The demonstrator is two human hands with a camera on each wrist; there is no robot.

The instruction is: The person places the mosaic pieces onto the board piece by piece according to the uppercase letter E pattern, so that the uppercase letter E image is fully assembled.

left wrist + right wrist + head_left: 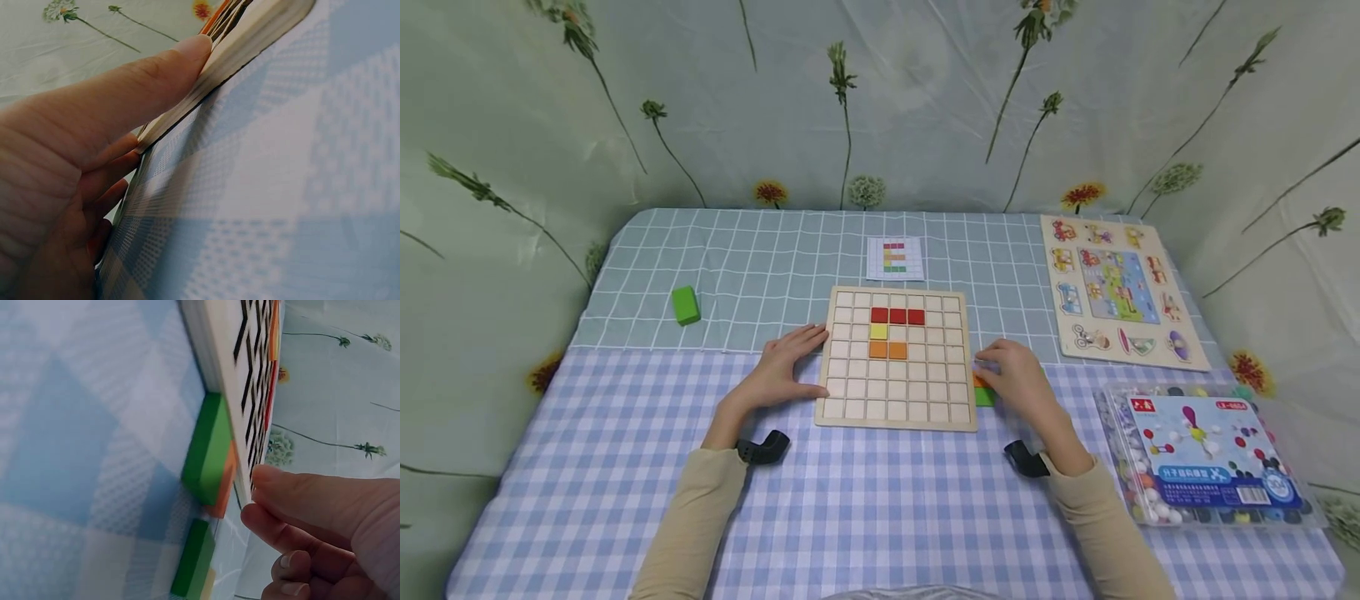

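Note:
A wooden grid board (857, 408) lies in the middle of the table, with red tiles (898, 317), a yellow tile (878, 332) and orange tiles (887, 350) in its cells. Along the board's left edge rests my left hand (777, 371), thumb and fingers spread; its thumb (181, 59) touches the rim. My right hand (1017, 379) hovers by the right edge, thumb and forefinger close together, nothing visible between them. Under it sit a green block (209, 447) and an orange block (224, 484) against the board. Another green block (192, 559) and a yellowish piece (209, 584) are nearby.
A pattern card (895, 258) with a coloured letter E lies behind the board. One green block (685, 306) stands far left. At the right are a wooden picture puzzle (1075, 312) and a clear plastic box (1210, 454) of molecule model parts.

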